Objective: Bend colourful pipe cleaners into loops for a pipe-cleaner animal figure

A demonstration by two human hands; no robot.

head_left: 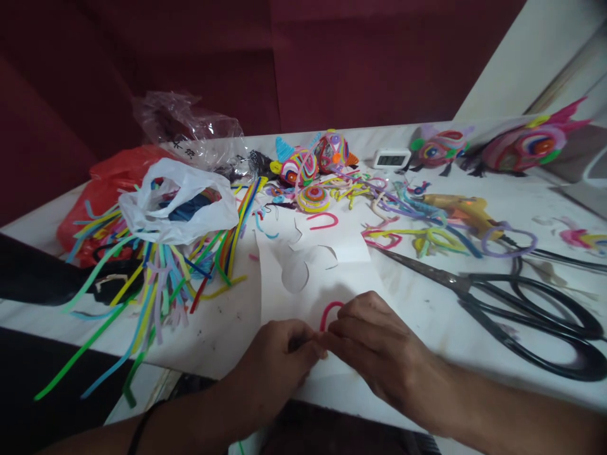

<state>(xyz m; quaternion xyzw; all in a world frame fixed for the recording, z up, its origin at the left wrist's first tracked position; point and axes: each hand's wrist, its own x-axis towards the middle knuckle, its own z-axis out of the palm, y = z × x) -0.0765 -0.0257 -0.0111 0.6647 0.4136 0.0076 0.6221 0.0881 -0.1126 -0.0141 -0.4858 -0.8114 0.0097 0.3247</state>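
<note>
Both hands meet over the lower part of a white paper sheet [277, 303] with cut-out shapes. My left hand [284, 354] is closed, thumb and fingers pinched at the tips. My right hand [379, 341] is also closed, its fingertips touching those of my left hand. A curved pink pipe cleaner [332, 308] shows above the fingertips and runs down into the pinch; its lower end is hidden. Another pink U-shaped pipe cleaner [324, 220] lies at the top of the paper. Right of the sheet are black-handled scissors [455, 282], blades partly over the paper.
A white plastic bag [213, 218] with many colourful pipe cleaners [154, 291] is at the left, by a red bag [123, 165]. Behind stand fuzzy fish-like figures [298, 165] and a small digital clock [391, 158]. A yellow glue gun [462, 212] lies at the right.
</note>
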